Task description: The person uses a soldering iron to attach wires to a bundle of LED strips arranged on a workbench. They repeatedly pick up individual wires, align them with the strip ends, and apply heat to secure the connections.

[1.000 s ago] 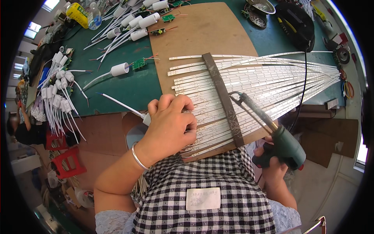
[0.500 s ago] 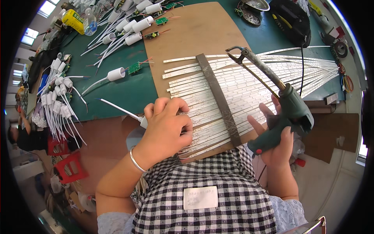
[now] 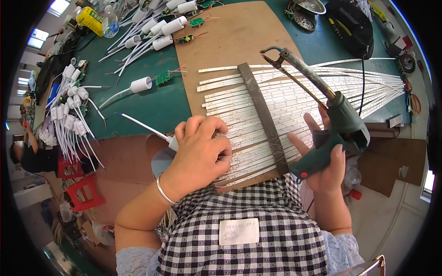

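My left hand [image 3: 198,149] is closed, its fingers curled at the left ends of a row of white LED strips [image 3: 248,117]. Below its knuckles sticks out a white cap [image 3: 173,142] with a white cable [image 3: 142,125] running left; the fingers hide the rest of it. In my right hand [image 3: 328,177] lies the handle of a dark green soldering gun [image 3: 338,131], some of the fingers stretched out. Its metal barrel points up and left over the strips, with the curved tip in the air. A dark flat bar [image 3: 262,117] lies across the strips on a brown board [image 3: 230,32].
On the green table [image 3: 156,112] to the left are one white cap with a circuit board [image 3: 141,85] and a pile of similar caps [image 3: 69,103]. More lie farther back. A black pouch [image 3: 352,27] and a metal dish [image 3: 311,5] sit far right. A black cord [image 3: 363,85] crosses the strips.
The soldering gun's tip has moved slightly left and up over the strips. My left hand stays at the strip ends. The whole view has shifted a little.
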The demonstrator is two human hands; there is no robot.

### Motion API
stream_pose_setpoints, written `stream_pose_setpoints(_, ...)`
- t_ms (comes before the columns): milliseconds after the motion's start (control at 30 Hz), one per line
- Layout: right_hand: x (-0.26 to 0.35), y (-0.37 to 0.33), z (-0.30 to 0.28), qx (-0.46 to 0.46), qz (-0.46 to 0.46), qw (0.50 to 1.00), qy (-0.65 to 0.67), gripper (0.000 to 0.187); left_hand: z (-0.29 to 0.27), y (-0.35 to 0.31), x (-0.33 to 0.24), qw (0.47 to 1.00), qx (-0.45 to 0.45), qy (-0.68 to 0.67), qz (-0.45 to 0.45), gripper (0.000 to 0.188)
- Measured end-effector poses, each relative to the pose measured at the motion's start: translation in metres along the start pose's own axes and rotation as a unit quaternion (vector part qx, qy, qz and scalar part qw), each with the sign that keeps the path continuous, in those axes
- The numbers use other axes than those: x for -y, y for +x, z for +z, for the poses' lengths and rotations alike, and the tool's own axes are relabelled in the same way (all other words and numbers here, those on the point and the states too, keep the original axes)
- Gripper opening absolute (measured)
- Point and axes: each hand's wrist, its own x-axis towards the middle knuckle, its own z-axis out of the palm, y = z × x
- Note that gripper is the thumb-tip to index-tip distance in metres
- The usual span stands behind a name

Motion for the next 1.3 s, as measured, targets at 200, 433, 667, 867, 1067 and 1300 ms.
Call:
stream_pose_setpoints(200, 0.000, 0.000, -0.002, 0.012, -0.009, 0.999, 0.036, 0.070, 0.004, -0.001, 0.001, 1.000, -0.024, 0.009, 0.015, 0.012)
stream_pose_setpoints(433, -0.002, 0.005, 0.005, 0.004, -0.008, 0.999, 0.044, 0.070, 0.006, 0.002, 0.004, 0.990, -0.098, 0.082, 0.067, 0.013)
stream_pose_setpoints(667, -0.005, 0.008, 0.008, 0.000, -0.018, 0.999, 0.040, 0.073, 0.006, 0.002, 0.013, 0.995, -0.081, 0.025, 0.056, 0.014)
stream_pose_setpoints(867, -0.003, 0.000, 0.003, 0.000, -0.013, 1.000, -0.009, 0.079, -0.004, -0.004, 0.014, 0.999, -0.027, -0.039, 0.025, 0.016)
stream_pose_setpoints(1067, -0.002, -0.003, 0.002, -0.009, -0.021, 0.999, 0.033, 0.079, -0.003, -0.006, 0.012, 0.999, -0.027, -0.002, 0.025, 0.023)
stream_pose_setpoints(1300, 0.005, -0.009, -0.004, 0.016, 0.003, 1.000, 0.006, 0.075, -0.008, -0.012, 0.015, 0.998, -0.059, -0.017, 0.003, 0.019)
